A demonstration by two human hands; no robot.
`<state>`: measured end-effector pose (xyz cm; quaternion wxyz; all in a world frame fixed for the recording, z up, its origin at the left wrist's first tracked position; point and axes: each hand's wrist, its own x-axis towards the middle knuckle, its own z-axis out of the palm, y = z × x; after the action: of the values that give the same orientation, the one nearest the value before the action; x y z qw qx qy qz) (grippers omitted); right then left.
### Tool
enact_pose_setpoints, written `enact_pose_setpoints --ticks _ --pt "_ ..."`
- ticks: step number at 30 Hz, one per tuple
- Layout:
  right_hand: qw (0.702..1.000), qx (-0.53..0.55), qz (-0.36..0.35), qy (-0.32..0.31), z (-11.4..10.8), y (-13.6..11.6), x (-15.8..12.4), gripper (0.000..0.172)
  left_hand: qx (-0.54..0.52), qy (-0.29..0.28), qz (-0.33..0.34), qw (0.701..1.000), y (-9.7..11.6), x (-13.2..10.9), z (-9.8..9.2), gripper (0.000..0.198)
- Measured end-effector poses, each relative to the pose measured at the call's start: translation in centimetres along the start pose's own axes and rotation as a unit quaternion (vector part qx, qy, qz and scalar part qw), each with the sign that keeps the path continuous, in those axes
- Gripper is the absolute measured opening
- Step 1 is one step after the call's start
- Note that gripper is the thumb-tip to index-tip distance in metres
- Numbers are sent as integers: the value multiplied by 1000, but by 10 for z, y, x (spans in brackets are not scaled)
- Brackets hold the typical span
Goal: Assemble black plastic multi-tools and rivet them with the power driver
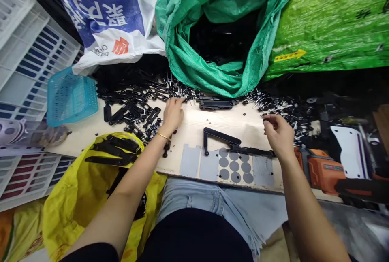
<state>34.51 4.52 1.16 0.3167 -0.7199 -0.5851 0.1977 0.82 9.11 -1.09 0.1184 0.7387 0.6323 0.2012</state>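
My left hand (172,114) reaches forward over the table, fingers extended toward a heap of small black plastic parts (133,100); its fingertips touch pieces at the heap's edge. My right hand (278,132) hovers at the right with thumb and fingers pinched together beside a pile of small pins and screws (282,106); what it pinches is too small to name. Between the hands a long black hinged arm (221,136) lies flat on the board (194,122). A second black assembly (215,103) lies farther back.
A green sack (194,63) of black parts stands open at the back. A yellow bag (82,189) with black arms hangs at front left. A blue basket (71,96) and white crates (27,47) are at left. An orange power tool (322,169) lies at right.
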Motion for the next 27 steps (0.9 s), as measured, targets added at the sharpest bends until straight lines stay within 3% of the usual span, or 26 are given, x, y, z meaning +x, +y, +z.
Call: enact_pose_setpoints --ticks 4,7,11,13,16,21,24,27 --pt "981 165 79 -69 -7 -20 -48 23 46 0 -26 999 -28 14 4 36" --pt "971 189 94 -109 -3 -25 -74 25 53 3 -29 998 -25 8 3 31" --pt "978 151 86 -119 5 -17 -85 29 4 33 -40 999 -8 -18 -15 29" --pt "988 98 51 -112 6 -15 -84 28 -57 36 -33 997 3 -32 -26 28" --pt "993 -24 -56 -103 5 -20 -80 28 -172 -12 -15 985 22 -45 -37 26" --pt "932 -215 -231 -176 -2 -40 -71 41 -250 -100 -13 963 44 -44 -30 25" --pt "902 -262 -262 -223 -6 -49 -63 47 -227 -122 -8 966 48 -40 -21 25" --pt "910 -260 -223 -233 -5 -52 -57 41 -212 -140 6 967 49 -37 -17 24"
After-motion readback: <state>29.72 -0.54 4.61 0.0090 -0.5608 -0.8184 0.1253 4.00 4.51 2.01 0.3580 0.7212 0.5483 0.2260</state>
